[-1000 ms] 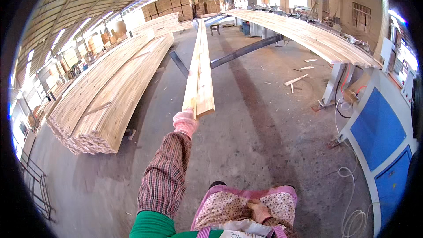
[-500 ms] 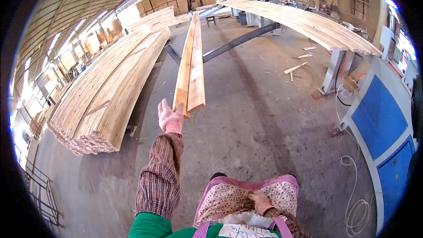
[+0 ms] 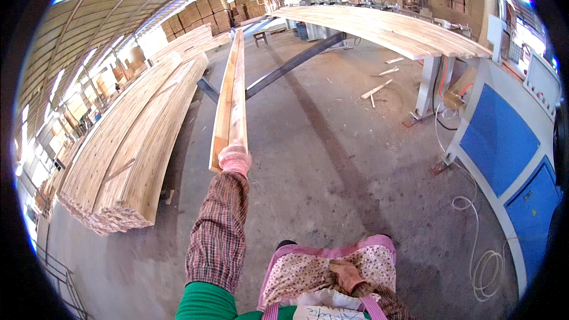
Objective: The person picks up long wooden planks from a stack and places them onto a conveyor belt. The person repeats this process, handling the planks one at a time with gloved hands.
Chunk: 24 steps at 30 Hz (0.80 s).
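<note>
My left hand (image 3: 235,159), in a pink glove at the end of a plaid sleeve, is stretched out forward and closed over the near end of a pair of long pale wooden boards (image 3: 231,92). The boards run away from me, raised off the concrete floor, toward a dark steel beam (image 3: 284,70). My right hand (image 3: 347,275), in a brown glove, rests curled against the floral apron (image 3: 296,272) at my waist and holds nothing.
A wide stack of long planks (image 3: 127,154) lies on the floor to the left. A long board-covered table (image 3: 385,26) stands at the back right. A blue and white machine cabinet (image 3: 504,148) is at the right, with a coiled white cable (image 3: 483,261) and wood offcuts (image 3: 379,89) on the floor.
Half a second ago my left hand was off the boards, open, just left of their end. It has since closed on the end again. The view has tilted slightly.
</note>
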Motion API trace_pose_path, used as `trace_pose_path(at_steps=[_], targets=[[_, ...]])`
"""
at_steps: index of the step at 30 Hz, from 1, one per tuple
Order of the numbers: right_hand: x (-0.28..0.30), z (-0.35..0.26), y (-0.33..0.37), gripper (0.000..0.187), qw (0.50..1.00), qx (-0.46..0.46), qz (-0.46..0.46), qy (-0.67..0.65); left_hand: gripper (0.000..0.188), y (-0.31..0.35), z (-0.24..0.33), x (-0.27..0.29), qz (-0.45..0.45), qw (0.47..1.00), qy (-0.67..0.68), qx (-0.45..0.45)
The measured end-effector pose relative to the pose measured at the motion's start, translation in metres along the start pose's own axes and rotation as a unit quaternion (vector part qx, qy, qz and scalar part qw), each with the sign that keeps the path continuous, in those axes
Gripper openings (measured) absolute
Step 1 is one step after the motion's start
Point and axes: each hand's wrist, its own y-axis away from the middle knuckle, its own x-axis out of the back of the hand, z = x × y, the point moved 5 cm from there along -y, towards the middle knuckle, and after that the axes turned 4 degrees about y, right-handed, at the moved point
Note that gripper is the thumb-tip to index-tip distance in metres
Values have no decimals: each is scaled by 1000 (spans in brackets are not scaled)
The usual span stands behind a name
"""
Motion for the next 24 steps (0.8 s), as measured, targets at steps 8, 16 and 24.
trace_pose_path(at_steps=[8,16,24], targets=[[0,14,-32,37,977,132,-30,166,57,-11,-41,-5,15,975,202,93],[1,-2,-15,39,889,259,-16,377,45,-4,-58,-34,-27,792,576,201],[0,7,-33,47,971,186,-14,152,55,17,-70,-1,-7,890,409,203]])
